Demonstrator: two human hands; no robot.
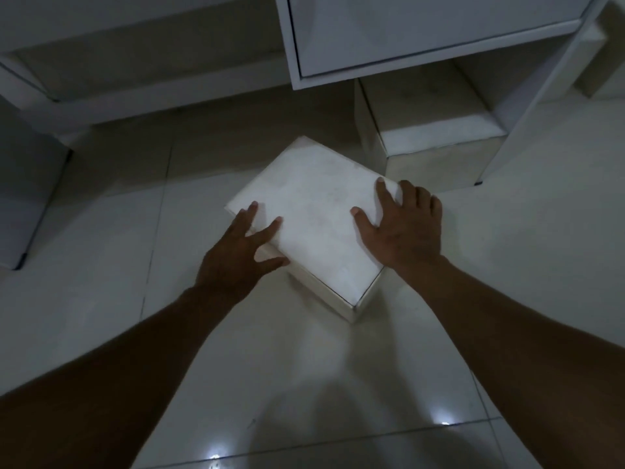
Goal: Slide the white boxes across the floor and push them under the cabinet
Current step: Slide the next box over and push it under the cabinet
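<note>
A white box (314, 214) lies on the tiled floor in the middle of the head view, turned diagonally with one corner toward me. My left hand (236, 252) presses its near left edge, fingers spread over the lid and the thumb along the side. My right hand (402, 225) lies on its right edge, thumb and forefinger flat on the lid, the other fingers curling over the side. A second white box (426, 126) sits partly under the white cabinet (422, 32), in the gap beneath its drawer.
The cabinet's right leg panel (527, 116) stands beside the tucked box. A low white shelf (142, 76) runs along the back left, and a grey panel (27, 198) stands at the far left. Glossy floor tiles (338, 384) stretch toward me.
</note>
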